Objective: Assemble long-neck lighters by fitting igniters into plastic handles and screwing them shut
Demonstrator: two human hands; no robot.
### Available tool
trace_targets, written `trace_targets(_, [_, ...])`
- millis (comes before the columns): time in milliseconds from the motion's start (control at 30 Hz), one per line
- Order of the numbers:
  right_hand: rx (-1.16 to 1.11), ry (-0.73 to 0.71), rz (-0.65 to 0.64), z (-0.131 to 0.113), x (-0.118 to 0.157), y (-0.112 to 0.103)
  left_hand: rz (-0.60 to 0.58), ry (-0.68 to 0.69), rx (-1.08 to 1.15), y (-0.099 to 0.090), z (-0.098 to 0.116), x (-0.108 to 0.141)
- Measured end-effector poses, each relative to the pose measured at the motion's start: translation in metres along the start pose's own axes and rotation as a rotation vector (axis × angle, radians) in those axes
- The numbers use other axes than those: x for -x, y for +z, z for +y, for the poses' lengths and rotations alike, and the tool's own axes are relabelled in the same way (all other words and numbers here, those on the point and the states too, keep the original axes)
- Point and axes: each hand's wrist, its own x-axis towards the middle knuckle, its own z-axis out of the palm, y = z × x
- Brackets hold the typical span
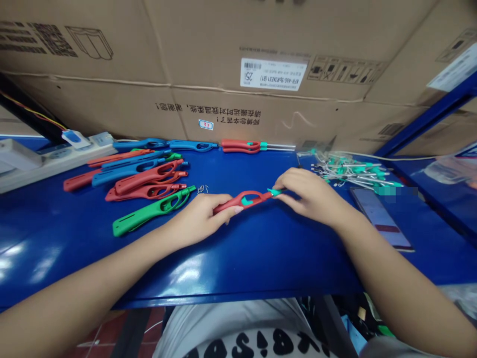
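My left hand (213, 215) is closed around the handle end of a red long-neck lighter body (244, 200), which has a teal trigger in its loop. At the other end my right hand (303, 195) pinches a small teal nozzle piece (275, 192) against the red tip; anything inside its fingers is hidden. Left of my hands lie several lighter bodies: a green lighter body (149, 211), red lighter bodies (147, 179) and blue lighter bodies (128, 169). Behind, red lighters with metal tubes (242, 145) lie by the cardboard. A pile of metal tubes with teal parts and wires (350, 171) is at the right.
The blue table (231, 263) ends at a front edge near my lap. A cardboard box (179, 59) walls off the back. A phone (382, 219) lies at right, a white power strip (55, 164) at left. Small metal bits (203, 189) lie near my left hand.
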Motion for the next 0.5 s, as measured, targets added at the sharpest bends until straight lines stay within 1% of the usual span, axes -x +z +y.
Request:
trace_targets(100, [0.055, -0.125, -0.015, -0.010, -0.002, 0.003, -0.162, -0.261, 0.439, 0.005, 0.000, -0.002])
trace_targets(133, [0.074, -0.152, -0.008, -0.012, -0.002, 0.004, -0.206, -0.318, 0.555, 0.006, 0.000, -0.002])
trace_targets(167, [0.090, -0.168, 0.006, -0.014, -0.002, 0.003, -0.238, -0.352, 0.651, 0.006, 0.000, -0.002])
trace_targets(233, [0.106, -0.196, 0.055, -0.016, -0.002, 0.002, -0.270, -0.377, 0.799, 0.005, 0.000, -0.002])
trace_targets(367, [0.128, -0.234, 0.163, -0.017, -0.003, 0.001, -0.290, -0.440, 0.982, 0.005, -0.001, -0.001])
trace_targets(433, [0.135, -0.248, 0.178, -0.017, -0.003, 0.001, -0.276, -0.446, 0.999, 0.008, 0.000, -0.001])
trace_targets(500, [0.145, -0.263, 0.169, -0.017, -0.003, 0.003, -0.244, -0.432, 0.968, 0.011, 0.001, -0.001])
